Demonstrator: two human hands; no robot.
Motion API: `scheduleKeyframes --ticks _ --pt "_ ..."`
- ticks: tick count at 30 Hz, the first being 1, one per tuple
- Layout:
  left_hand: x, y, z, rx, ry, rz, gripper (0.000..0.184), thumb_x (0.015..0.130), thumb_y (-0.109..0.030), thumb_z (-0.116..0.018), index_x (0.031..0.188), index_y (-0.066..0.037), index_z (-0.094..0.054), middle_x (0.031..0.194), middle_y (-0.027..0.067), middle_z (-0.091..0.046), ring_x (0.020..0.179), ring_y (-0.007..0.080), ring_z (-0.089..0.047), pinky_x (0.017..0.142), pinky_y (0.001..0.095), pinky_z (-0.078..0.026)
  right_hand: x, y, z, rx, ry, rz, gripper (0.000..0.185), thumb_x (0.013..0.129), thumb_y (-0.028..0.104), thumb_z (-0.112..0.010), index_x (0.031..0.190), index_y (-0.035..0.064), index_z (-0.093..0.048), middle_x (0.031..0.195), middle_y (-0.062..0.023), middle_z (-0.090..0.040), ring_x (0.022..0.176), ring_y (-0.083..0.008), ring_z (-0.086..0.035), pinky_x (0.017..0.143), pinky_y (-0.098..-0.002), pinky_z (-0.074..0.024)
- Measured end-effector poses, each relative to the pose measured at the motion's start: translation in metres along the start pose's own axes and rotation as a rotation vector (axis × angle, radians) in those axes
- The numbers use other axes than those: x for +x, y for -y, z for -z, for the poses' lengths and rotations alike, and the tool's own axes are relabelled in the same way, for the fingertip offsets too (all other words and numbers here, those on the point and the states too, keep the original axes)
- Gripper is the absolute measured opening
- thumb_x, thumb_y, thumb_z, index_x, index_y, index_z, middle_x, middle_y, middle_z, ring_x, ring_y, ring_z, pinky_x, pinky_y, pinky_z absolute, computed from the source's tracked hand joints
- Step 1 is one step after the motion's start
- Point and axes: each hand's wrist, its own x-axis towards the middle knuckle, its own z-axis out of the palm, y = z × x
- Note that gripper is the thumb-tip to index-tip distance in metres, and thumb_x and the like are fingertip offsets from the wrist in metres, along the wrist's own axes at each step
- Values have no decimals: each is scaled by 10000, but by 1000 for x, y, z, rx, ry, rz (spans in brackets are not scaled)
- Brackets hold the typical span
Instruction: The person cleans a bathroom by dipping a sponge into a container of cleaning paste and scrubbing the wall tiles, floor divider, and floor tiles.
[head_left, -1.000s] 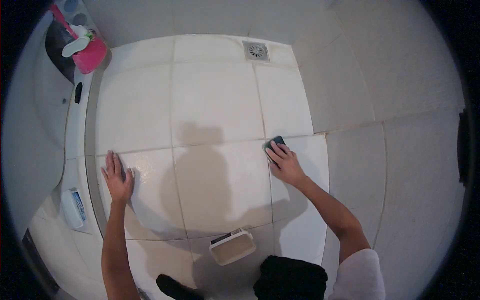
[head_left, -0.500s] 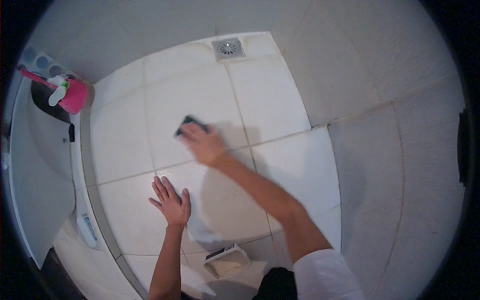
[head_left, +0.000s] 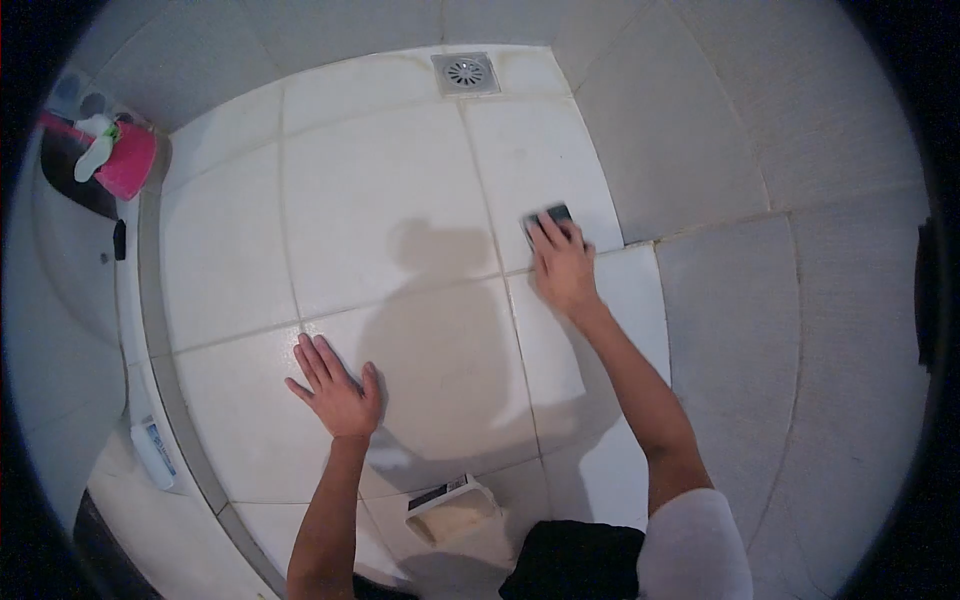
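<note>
My right hand (head_left: pixel 565 268) is closed over a dark scrubbing pad (head_left: pixel 549 222), pressed on the white tiled floor (head_left: pixel 390 190) near the right wall. Its fingers lie over the pad and partly hide it. Lower left, my left hand (head_left: pixel 338 393) rests flat on the tiles with its fingers spread and holds nothing. Between my forearms, close to my body, stands a white rectangular tub (head_left: pixel 452 512) with a dark label and an open top.
A metal floor drain (head_left: pixel 465 73) lies at the far edge. On the left, a raised ledge (head_left: pixel 166 370) carries a pink container (head_left: pixel 127 160), a small black object (head_left: pixel 119 240) and a white bottle (head_left: pixel 153 455). Grey tiled walls (head_left: pixel 730 320) rise at right and behind.
The pad in my right hand went from the right side across to the middle, then back right and farther away. My left hand has shifted right from beside the ledge. The view has turned.
</note>
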Motion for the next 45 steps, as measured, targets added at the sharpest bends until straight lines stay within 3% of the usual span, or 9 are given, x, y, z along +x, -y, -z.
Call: scheduleKeyframes --ticks 6,14,18,26,32,34,37,40,45 --pt "-5 0 0 -23 14 12 797 847 -425 -490 1460 -22 -178 1543 168 -108 1429 335 -81 1072 642 -21 88 5 -2 -58 5 -69 483 797 127 -557 1277 143 -505 1410 -61 -416 1253 -340 -378 875 -655 -354" --pt "-3 -3 3 -47 5 27 827 808 -430 -520 1443 0 -211 1537 172 -124 1426 328 -98 1072 644 -33 -3 -21 -7 -79 34 -32 486 814 128 -539 1297 147 -485 1418 -80 -404 1258 -365 -365 912 -641 -340" --pt "-1 -2 0 -31 4 26 822 807 -422 -517 1436 13 -216 1534 179 -125 1425 333 -96 1070 645 -29 91 -15 -7 -81 -20 -68 404 863 146 -499 1267 128 -495 1382 -67 -437 1244 -369 -383 909 -654 -340" --pt "-3 -4 4 -53 16 49 823 801 -411 -517 1436 16 -213 1532 178 -135 1425 333 -97 1070 646 -22 -23 -44 -14 38 2 89 536 898 281 -513 1405 154 -391 1495 -70 -311 1350 -349 -291 1049 -618 -209" --pt "-3 -3 5 -58 6 51 831 796 -414 -523 1437 14 -213 1529 180 -146 1428 323 -97 1075 637 -17 195 -43 -26 126 -37 -337 611 931 470 -386 1413 98 -330 1493 -117 -272 1381 -370 -201 1019 -686 -193" --pt "-1 -4 5 -55 -3 45 833 793 -415 -529 1438 7 -215 1530 181 -143 1428 320 -98 1076 635 -18 201 2 -45 165 -89 -212 633 922 461 -396 1412 68 -316 1474 -125 -300 1371 -380 -217 1006 -682 -218" --pt "-2 -1 2 -61 1 50 829 807 -391 -543 1459 -26 -183 1539 166 -128 1429 324 -96 1071 644 -23 152 90 -74 228 -197 311 658 856 341 -559 1412 76 -328 1473 -140 -315 1368 -358 -256 1023 -622 -226" --pt "-3 0 4 -86 -12 21 837 800 -394 -546 1459 -27 -182 1540 166 -124 1430 323 -93 1073 643 -16 128 101 -59 124 -85 784 537 882 277 -531 1371 95 -406 1444 -126 -369 1345 -319 -312 1037 -555 -276" --pt "0 0 4 -71 18 40 850 795 -418 -535 1459 -25 -180 1540 169 -120 1430 327 -90 1073 643 -7 208 -44 -46 59 -146 -28 487 897 282 -484 1353 123 -421 1436 -104 -381 1319 -332 -336 1028 -538 -328"
